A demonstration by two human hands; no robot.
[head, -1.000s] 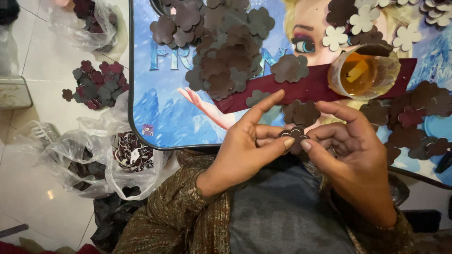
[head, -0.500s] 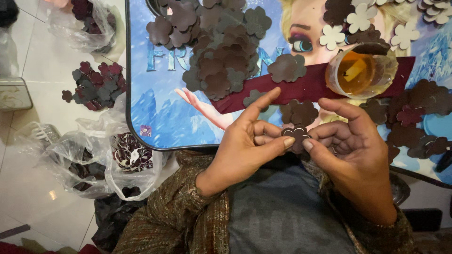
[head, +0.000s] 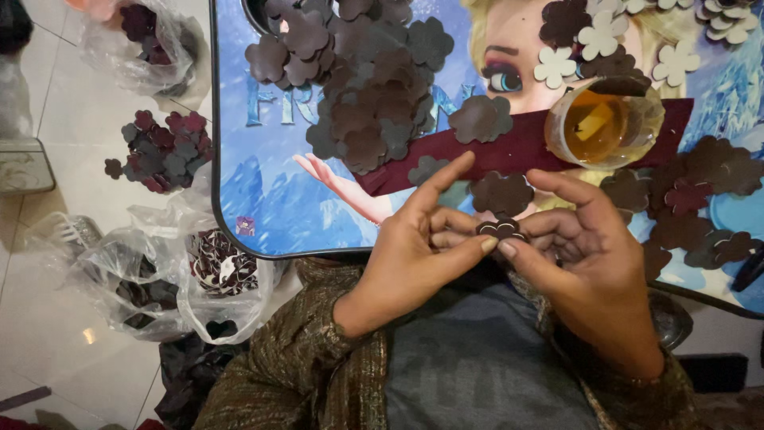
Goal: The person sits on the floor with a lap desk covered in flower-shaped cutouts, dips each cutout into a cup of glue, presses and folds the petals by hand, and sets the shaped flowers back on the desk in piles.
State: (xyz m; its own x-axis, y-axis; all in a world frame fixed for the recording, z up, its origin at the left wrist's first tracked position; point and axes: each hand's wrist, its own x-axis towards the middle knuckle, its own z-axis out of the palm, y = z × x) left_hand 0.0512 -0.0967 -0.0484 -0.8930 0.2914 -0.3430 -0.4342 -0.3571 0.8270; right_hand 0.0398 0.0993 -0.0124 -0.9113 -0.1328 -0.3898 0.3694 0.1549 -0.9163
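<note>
— Hands first: how are they posed?

— Both meet over the lap, just off the near edge of the lap tray [head: 231, 207]. The left hand [head: 414, 255] pinches a small dark flower-shaped cutout [head: 501, 229] between thumb and curled fingers, with its forefinger stretched out towards the tray. The right hand [head: 593, 263] grips the same cutout from the other side, thumb tip touching the left thumb tip, fingers arched over the top.

— Where does the cutout sit?

— Between the two thumbs, raised above the tray's near edge, clear of the other pieces.

— What crowds the tray?

— A heap of dark cutouts [head: 366, 87] near the far left corner, a dark red strip [head: 509, 151] across the middle, a glass of amber liquid [head: 601, 123] standing on the strip, pale flower cutouts [head: 589, 48] along the far edge, more dark pieces [head: 692, 199] by the right side.

— Any open room?

— Bare tray surface lies at the near left corner. Left of the tray, plastic bags [head: 143, 271] of pieces and a loose pile [head: 159, 147] lie on the tiled floor
</note>
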